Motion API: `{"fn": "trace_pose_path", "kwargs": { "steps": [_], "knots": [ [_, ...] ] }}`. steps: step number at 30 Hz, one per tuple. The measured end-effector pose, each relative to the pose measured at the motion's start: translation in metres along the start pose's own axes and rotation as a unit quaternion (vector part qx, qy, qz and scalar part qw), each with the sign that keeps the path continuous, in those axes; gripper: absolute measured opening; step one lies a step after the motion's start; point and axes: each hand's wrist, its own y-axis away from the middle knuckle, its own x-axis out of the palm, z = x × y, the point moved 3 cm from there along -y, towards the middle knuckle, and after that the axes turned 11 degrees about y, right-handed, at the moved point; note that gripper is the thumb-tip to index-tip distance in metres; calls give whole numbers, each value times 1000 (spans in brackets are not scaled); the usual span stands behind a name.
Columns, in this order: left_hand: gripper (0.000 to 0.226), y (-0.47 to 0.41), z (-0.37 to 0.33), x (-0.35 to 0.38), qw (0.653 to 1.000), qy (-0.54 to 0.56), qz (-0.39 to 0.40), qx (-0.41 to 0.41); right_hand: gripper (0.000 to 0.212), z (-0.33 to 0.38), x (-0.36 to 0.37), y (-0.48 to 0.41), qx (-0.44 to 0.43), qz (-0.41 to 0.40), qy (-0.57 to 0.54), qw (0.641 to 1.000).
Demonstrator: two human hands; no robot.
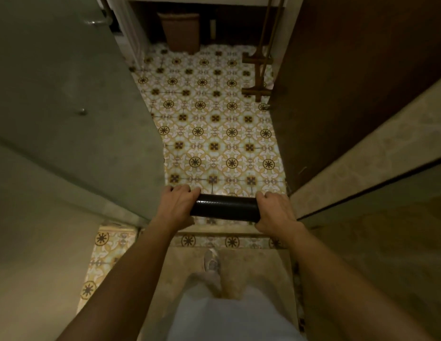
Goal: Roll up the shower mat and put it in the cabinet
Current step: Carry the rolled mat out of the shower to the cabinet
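Head view: you stand at a pale stone threshold, both arms out, holding the black, textured shower mat (224, 207), rolled into a tight tube and carried level above the yellow-and-brown patterned tile floor (214, 124). Your left hand (176, 205) wraps the left end of the roll with its fingers (182, 189) curled over the top; your right hand (276, 212) clamps the right end the same way, fingers closed around the tube. The roll is clear of the floor, just ahead of the threshold and above your grey shoe (212, 260).

Beyond the roll, at the far end of the tiles, stands a brown woven basket (181, 32); a wooden ladder-style rack (260, 67) leans to the far right of the roll, against a dark brown wooden panel (350, 82). To the roll's left rises a frosted glass panel (66, 82).

By the look of it, the rolling is finished and the mat is being carried. Storing it remains: no open cabinet is plainly visible, and whether the brown panel belongs to one cannot be told.
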Motion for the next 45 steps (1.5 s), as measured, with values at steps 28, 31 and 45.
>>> {"fn": "trace_pose_path", "kwargs": {
  "steps": [28, 31, 45],
  "knots": [
    [61, -347, 117, -140, 997, 20, -34, -65, 61, -109, -139, -407, -81, -9, 64, 995],
    [58, -392, 126, -163, 995, 26, -47, -82, 58, -128, -160, -462, -94, -11, 58, 994],
    [61, -550, 221, -241, 991, 5, -67, -119, 62, -138, -221, -671, -116, -22, 73, 990]
  ]
}}
